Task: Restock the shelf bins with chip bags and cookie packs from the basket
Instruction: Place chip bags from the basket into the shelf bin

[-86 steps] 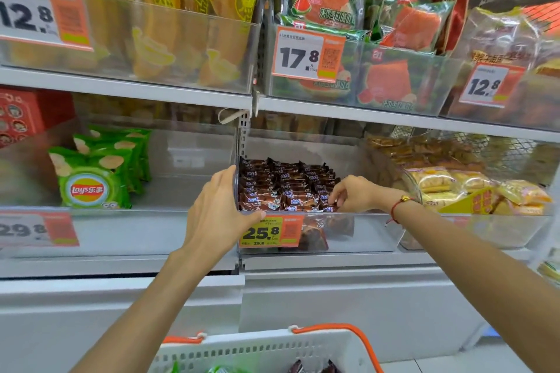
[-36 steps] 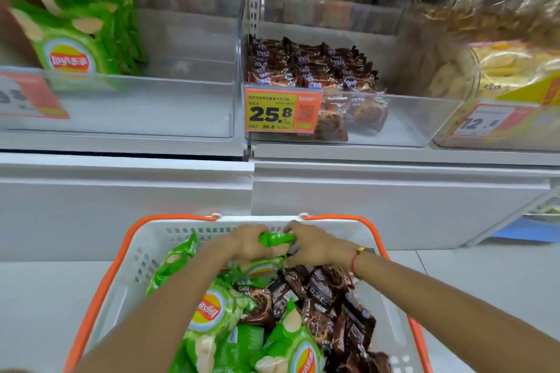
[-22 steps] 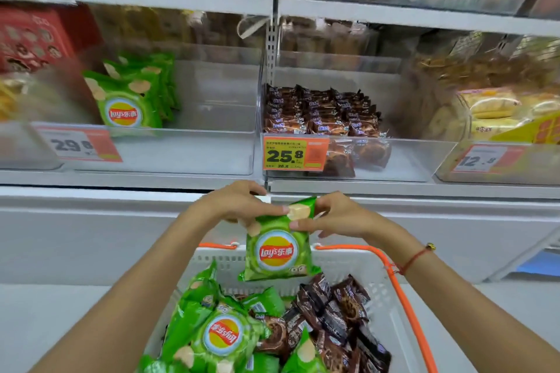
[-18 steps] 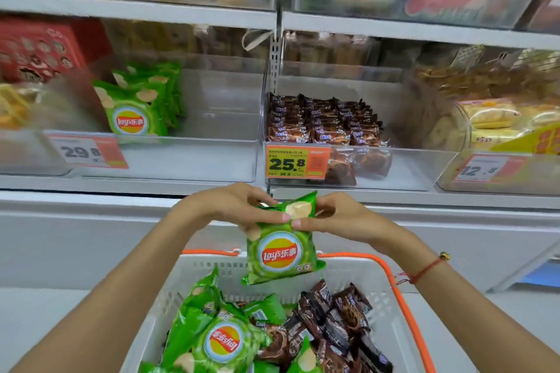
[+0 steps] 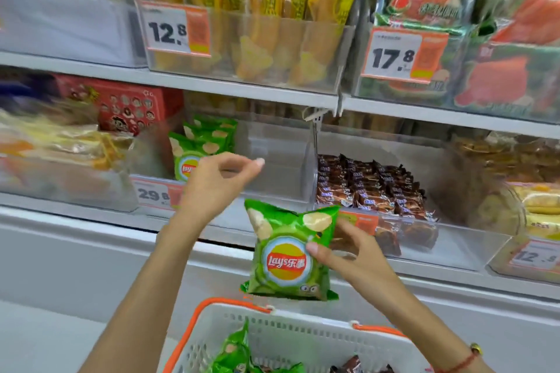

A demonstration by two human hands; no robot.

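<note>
1. Right hand (image 5: 348, 254) pinches the green chip bag (image 5: 288, 254) by its right edge, above the white basket (image 5: 303, 339).
2. Left hand (image 5: 215, 185) holds nothing, fingers loosely bent, in front of the clear bin (image 5: 272, 191).
3. That bin has chip bags (image 5: 200, 145) at its left and open room on its right.
4. Cookie packs (image 5: 369, 185) fill the next bin.

"Lay's" on chip bag (image 5: 288, 254)

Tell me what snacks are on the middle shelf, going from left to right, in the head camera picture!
Yellow packets → red box → green Lay's chip bags → brown cookie packs → yellow pastry packs.
</note>
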